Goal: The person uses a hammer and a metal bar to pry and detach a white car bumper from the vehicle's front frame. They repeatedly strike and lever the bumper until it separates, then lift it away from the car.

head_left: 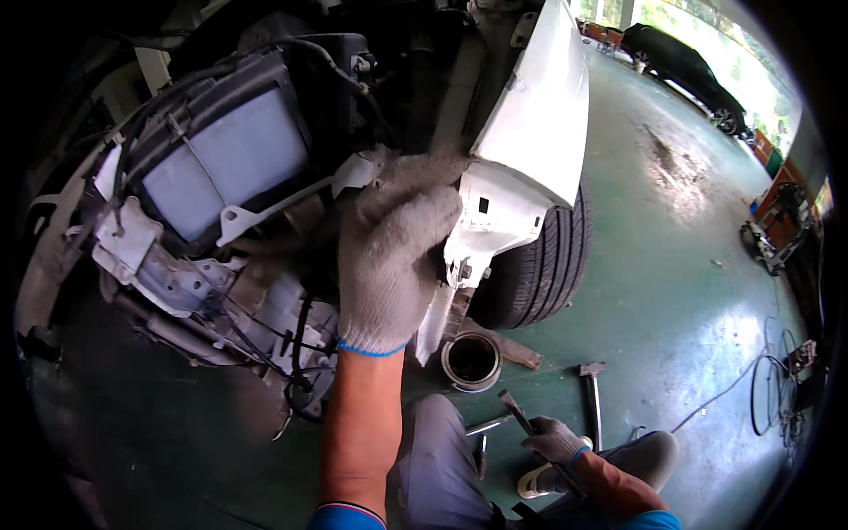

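My left hand (pixel 389 256), in a grey-white knit glove with a blue cuff, reaches up to the front edge of a white fender (pixel 539 106). Its fingers look bent round that edge, partly smeared and hidden. Below the hand, the fender's bracket end (pixel 481 225) shows square holes and a bolt. Low on the right, my gloved right hand (pixel 555 440) is closed round a long, dark, flat metal bar (pixel 514 408). The bar's flat end points up and left, away from the fender.
Left of my arm stands the exposed car front with its radiator (pixel 225 155). A tire (pixel 539 269) sits behind the fender. On the green floor are a round metal can (pixel 471 360), a wooden plank (pixel 512 349), a hammer (pixel 594 402), and a cable (pixel 760 389). A dark car (pixel 685 71) stands far right.
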A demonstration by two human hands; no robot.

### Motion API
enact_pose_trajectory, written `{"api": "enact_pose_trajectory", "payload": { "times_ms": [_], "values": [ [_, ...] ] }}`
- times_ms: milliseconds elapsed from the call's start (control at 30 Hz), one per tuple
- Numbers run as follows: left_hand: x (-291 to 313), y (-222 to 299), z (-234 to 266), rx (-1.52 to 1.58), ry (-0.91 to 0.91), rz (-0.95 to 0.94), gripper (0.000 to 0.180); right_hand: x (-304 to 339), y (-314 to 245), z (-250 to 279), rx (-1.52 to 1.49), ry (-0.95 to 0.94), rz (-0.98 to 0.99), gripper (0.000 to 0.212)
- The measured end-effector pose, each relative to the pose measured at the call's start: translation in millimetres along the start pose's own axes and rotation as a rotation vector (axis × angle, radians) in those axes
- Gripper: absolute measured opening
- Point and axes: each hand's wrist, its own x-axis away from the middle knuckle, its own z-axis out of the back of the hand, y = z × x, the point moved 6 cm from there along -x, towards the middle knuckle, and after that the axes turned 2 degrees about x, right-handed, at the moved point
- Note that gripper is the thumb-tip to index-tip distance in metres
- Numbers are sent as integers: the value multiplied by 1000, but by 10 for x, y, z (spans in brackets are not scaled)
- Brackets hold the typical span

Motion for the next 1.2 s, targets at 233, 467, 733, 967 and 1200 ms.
{"api": "enact_pose_trajectory", "payload": {
  "times_ms": [233, 467, 733, 967, 1200],
  "values": [
    [70, 79, -268, -523, 33, 77, 53, 181, -336, 18, 206, -15, 223, 55],
    [127, 185, -220, -661, 137, -40, 55, 508, -1086, -143, 271, -233, 446, 55],
    [213, 67, -220, -652, 196, 189, 34, -69, -606, -171, 439, -502, 322, 44],
    [221, 145, -374, -745, 225, -11, 43, 1469, -1746, 972, 597, -541, 299, 40],
    [1299, 465, -497, -118, 1486, 407, 46, 2720, -2930, 2218, 174, -632, -67, 34]
  ]
}}
